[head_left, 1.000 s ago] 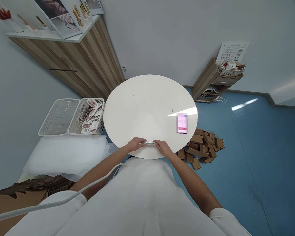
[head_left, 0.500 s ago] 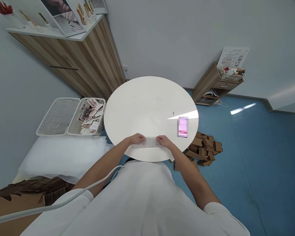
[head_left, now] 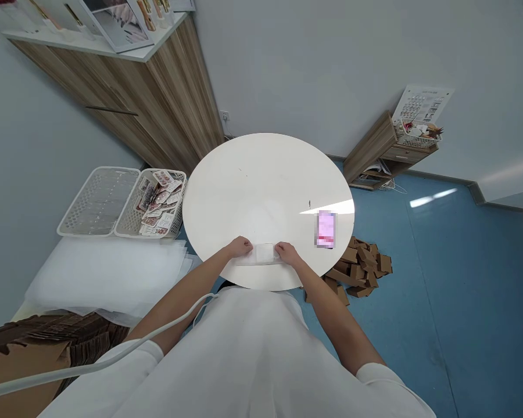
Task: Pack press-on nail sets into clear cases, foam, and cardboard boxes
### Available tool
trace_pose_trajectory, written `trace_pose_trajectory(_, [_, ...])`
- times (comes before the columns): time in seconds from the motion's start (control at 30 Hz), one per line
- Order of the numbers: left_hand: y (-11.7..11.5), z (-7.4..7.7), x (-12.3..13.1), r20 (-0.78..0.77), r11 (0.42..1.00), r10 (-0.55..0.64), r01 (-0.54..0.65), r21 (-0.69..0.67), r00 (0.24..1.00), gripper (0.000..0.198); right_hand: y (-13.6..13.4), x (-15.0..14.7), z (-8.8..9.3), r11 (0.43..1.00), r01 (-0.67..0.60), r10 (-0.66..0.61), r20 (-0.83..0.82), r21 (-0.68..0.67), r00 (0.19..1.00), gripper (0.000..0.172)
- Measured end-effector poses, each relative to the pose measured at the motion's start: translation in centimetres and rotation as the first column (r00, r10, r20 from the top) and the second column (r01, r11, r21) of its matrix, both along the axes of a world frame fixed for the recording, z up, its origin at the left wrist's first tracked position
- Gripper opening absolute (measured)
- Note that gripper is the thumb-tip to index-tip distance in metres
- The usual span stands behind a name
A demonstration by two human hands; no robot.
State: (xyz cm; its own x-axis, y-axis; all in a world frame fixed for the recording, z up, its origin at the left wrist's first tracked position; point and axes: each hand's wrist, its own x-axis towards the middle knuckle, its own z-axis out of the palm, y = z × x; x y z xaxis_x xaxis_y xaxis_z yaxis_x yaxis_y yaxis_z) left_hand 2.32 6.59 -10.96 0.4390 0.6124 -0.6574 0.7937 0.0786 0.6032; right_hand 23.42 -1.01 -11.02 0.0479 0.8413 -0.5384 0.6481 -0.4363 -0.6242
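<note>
A folded strip of thin, translucent white sheet (head_left: 247, 260) lies near the front edge of the round white table (head_left: 261, 174). Against its middle shows a small, brighter white rectangle (head_left: 264, 253); whether this is a separate packet or a folded layer, I cannot tell. My left hand (head_left: 241, 247) is closed at the left part of the strip, fingertips pinched and a little apart from the rectangle. At the right end, my right hand (head_left: 286, 253) pinches the strip close to the rectangle's edge. Fingers partly cover both ends.
A phone (head_left: 326, 229) with a blurred pink screen lies on the table's right. Left stand white baskets, one holding printed cards (head_left: 161, 203), above stacked translucent sheets (head_left: 104, 270). Brown cardboard boxes (head_left: 361, 267) lie on the floor at right. A white cable (head_left: 157, 334) crosses my left arm.
My hands have shifted slightly left, and the left one has drawn away from the middle. The bright white rectangle now shows more distinctly between them. The camera view has moved a little.
</note>
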Motion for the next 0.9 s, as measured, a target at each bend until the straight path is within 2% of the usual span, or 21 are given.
trace_pose_trajectory(0.23, [-0.5, 0.7, 0.9, -0.238, 0.965, -0.031, 0.09, 0.244, 0.971, 0.01, -0.2, -0.9, 1.0, 1.0, -0.002, -0.001, 0.283, 0.011, 0.959, 0.016])
trace_pose_trajectory(0.3, [-1.2, 1.1, 1.0, -0.271, 0.942, -0.026, 0.114, 0.316, 0.962, 0.012, -0.4, -1.1, 1.0, 0.989, -0.082, 0.026, 0.407, 0.121, 0.913, 0.02])
trace_pose_trajectory(0.33, [-1.5, 1.2, 1.0, -0.278, 0.924, -0.025, 0.129, 0.361, 0.96, 0.014, -0.6, -1.1, 1.0, 0.966, -0.161, 0.045, 0.477, 0.204, 0.878, 0.024])
trace_pose_trajectory(0.4, [-2.2, 1.3, 1.0, -0.281, 0.851, -0.059, 0.195, 0.487, 0.958, 0.02, -1.0, -1.1, 0.8, 0.856, -0.378, 0.114, 0.582, 0.354, 0.805, 0.028])
trace_pose_trajectory(0.5, [-2.9, 1.2, 1.1, -0.296, 0.66, -0.221, 0.366, 0.656, 0.929, 0.02, -1.7, -1.3, 0.4, 0.638, -0.641, 0.314, 0.616, 0.427, 0.722, 0.029])
trace_pose_trajectory(0.53, [-3.0, 1.1, 1.1, -0.305, 0.607, -0.279, 0.413, 0.679, 0.911, 0.022, -2.0, -1.3, 0.4, 0.596, -0.684, 0.372, 0.611, 0.421, 0.699, 0.027])
trace_pose_trajectory(0.57, [-3.1, 1.0, 1.2, -0.308, 0.579, -0.322, 0.444, 0.684, 0.895, 0.025, -2.3, -1.4, 0.3, 0.58, -0.704, 0.413, 0.598, 0.409, 0.687, 0.026])
trace_pose_trajectory(0.63, [-3.2, 0.9, 1.2, -0.306, 0.56, -0.358, 0.464, 0.686, 0.882, 0.031, -2.8, -1.5, 0.3, 0.611, -0.695, 0.455, 0.551, 0.378, 0.7, 0.024])
trace_pose_trajectory(0.77, [-3.6, 1.5, 1.1, -0.248, 0.554, -0.378, 0.433, 0.711, 0.892, 0.03, -3.0, -1.5, 0.5, 0.714, -0.618, 0.468, 0.433, 0.33, 0.771, 0.038])
trace_pose_trajectory(0.83, [-4.1, 1.9, 0.9, -0.196, 0.569, -0.418, 0.423, 0.705, 0.887, 0.032, -2.7, -1.5, 0.6, 0.737, -0.595, 0.469, 0.393, 0.32, 0.791, 0.037])
trace_pose_trajectory(0.9, [-4.6, 2.0, 0.8, -0.164, 0.596, -0.445, 0.428, 0.68, 0.88, 0.044, -2.5, -1.6, 0.7, 0.75, -0.578, 0.463, 0.368, 0.321, 0.806, 0.035])
